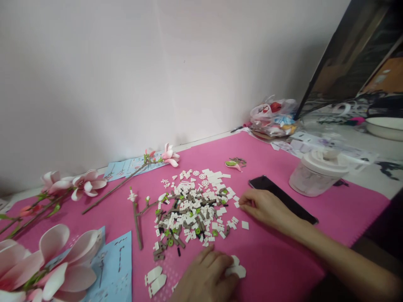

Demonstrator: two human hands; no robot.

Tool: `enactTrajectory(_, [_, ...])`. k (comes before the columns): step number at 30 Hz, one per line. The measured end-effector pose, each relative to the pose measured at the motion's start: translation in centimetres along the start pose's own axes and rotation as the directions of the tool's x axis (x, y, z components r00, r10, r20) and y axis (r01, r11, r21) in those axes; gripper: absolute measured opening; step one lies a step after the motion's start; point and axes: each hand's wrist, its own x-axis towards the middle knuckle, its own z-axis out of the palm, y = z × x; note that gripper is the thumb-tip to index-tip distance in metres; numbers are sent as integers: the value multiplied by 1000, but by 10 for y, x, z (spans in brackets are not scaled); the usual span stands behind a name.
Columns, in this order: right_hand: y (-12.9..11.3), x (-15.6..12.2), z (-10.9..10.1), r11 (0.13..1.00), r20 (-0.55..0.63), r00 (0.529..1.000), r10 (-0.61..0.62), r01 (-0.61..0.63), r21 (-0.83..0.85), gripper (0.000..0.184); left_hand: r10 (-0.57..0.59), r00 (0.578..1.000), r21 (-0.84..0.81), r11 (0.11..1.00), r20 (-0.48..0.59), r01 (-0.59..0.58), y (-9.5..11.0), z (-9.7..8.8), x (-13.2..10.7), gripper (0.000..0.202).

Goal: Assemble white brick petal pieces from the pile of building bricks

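A heap of small white, brown and green building pieces (195, 212) lies on a pink mat (283, 260). My right hand (264, 206) rests at the heap's right edge, fingers curled, fingertips touching a white piece. My left hand (206, 277) lies near the mat's front edge, fingers bent over white petal-shaped pieces (236, 268); whether it grips them is unclear. Two more white petal pieces (155, 280) lie to its left. A partly built brown stem with small buds (137, 218) lies left of the heap.
Pink-and-white brick flowers on stems (78, 186) and a large bloom (47, 264) lie at left, on blue instruction sheets (115, 262). A black phone (280, 197), a white lidded tub (316, 172), a plastic bag (272, 117) and a monitor (355, 54) stand at right.
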Motion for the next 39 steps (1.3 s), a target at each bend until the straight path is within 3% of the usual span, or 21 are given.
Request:
enactTrajectory(8, [-10,-29,0,998,126,992,21,-14,-57,7,-34,998,6,999,60,34,1,-5,2,28])
enactTrajectory(15, [-10,-24,-2,997,116,993,17,-8,-75,7,-32,998,-29,999,53,34,-2,4,-2,31])
enactTrajectory(24, [-9,-25,1,998,147,989,-4,12,-56,6,-32,996,8,999,79,31,2,-5,3,28])
enactTrajectory(33, [-30,-13,11,996,125,990,-59,66,-54,14,-21,996,3,1000,83,21,0,1,-1,33])
enactTrajectory(39, [-18,-19,4,995,125,991,-57,66,-75,20,-26,993,17,1000,114,25,1,-3,1,32])
